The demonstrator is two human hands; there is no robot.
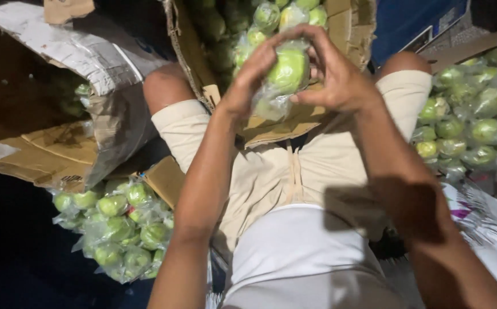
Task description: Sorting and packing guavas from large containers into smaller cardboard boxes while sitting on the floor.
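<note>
Together, left hand point(252, 73) and right hand point(335, 74) grip a bagged green fruit point(287, 70).

Dark floor point(14, 257) bears bagged fruit point(117, 229) (green).

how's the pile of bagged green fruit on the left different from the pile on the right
The left pile of round green fruit in clear plastic bags lies low on the dark floor beside a torn brown cardboard box; the right pile of bagged green fruit sits higher by the person's knee. The left pile is a small, tight cluster; the right pile spreads wider and runs off the picture's edge. Both hold the same plastic-wrapped green fruit as the one in the hands.
</note>
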